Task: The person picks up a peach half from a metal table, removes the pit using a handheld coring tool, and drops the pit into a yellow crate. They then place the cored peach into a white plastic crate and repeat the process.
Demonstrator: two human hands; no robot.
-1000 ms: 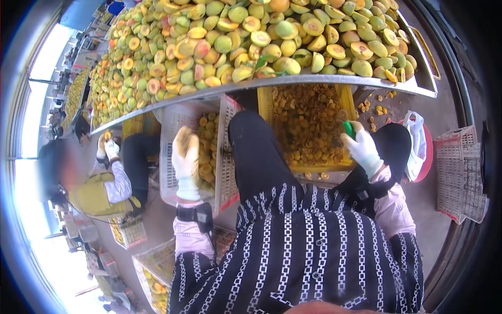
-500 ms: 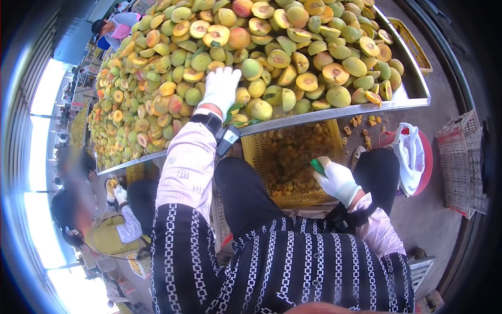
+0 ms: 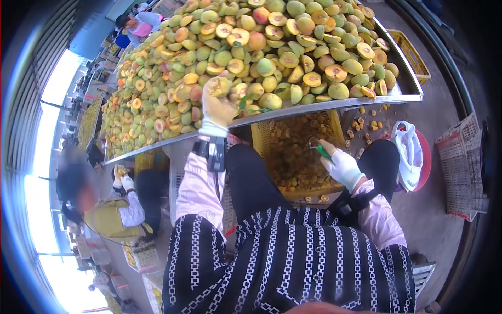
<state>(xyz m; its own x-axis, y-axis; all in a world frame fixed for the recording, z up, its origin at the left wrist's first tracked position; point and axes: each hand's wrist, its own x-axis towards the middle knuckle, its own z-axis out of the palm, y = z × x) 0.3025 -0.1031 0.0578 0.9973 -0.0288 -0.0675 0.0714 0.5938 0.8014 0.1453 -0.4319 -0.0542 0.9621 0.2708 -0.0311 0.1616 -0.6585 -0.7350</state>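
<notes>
My left hand [image 3: 218, 107], in a white glove with a stained palm, is turned up at the front edge of a metal tray table [image 3: 334, 103]. Its fingers curl around a yellow-green peach [image 3: 219, 85], partly hidden by the glove. Heaped on the table are peaches [image 3: 272, 57], many cut in half with brown centres showing. In a white glove too, my right hand [image 3: 342, 168] grips a green-handled pitting tool [image 3: 323, 152] with a thin metal loop at its tip. This hand is over a yellow crate [image 3: 337, 128] holding small brownish-orange pieces.
A red bucket [image 3: 424, 162] with a white plastic bag [image 3: 408, 157] stands at my right, near a pale crate [image 3: 461, 167]. Fruit bits [image 3: 374, 125] lie on the floor. On the left a co-worker [image 3: 112, 209] sits with gloved hands together; another person [image 3: 138, 25] is behind the heap.
My left hand has drawn back from the heap toward me and turned palm up, now with a peach in it. My right hand has shifted slightly, still gripping the pitting tool. The view has tilted slightly.
</notes>
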